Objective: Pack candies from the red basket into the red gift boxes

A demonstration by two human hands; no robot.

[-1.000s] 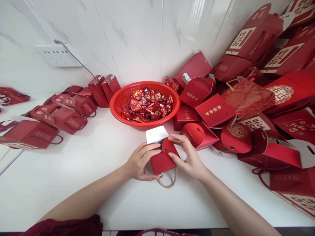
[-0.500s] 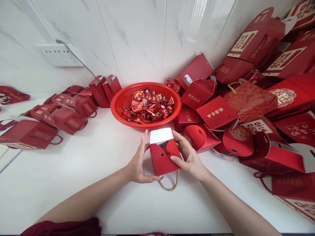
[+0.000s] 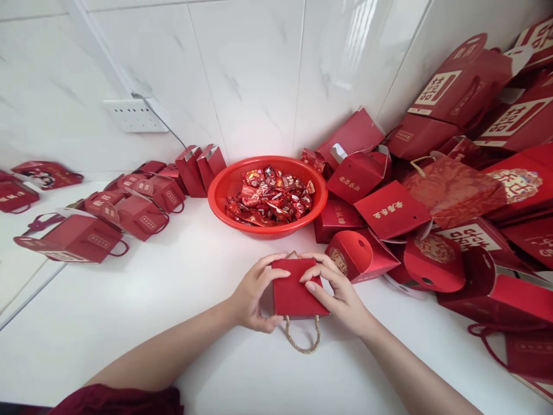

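A small red gift box (image 3: 298,291) stands on the white table between my two hands. Its top is a flat red face, and a beige rope handle (image 3: 303,346) hangs out on the near side; a bit of cord shows at the far edge. My left hand (image 3: 259,294) curves around the left side, fingers at the far corner and top, thumb near the lower left corner. From the right, my right hand (image 3: 334,288) grips the box, fingertips resting on the top and at the far edge. The box's far side is hidden.
Behind the box is a red plastic basket (image 3: 218,206) full of wrapped candies (image 3: 272,199). A big pile of red boxes (image 3: 393,210) fills the right. More red boxes (image 3: 144,213) stand at the left, below a wall socket (image 3: 136,115) with a cable.
The box's raised flap with the white inside has folded down, covering the curved inner flaps. Both hands have shifted onto the top and far edge. The view has turned slightly left.
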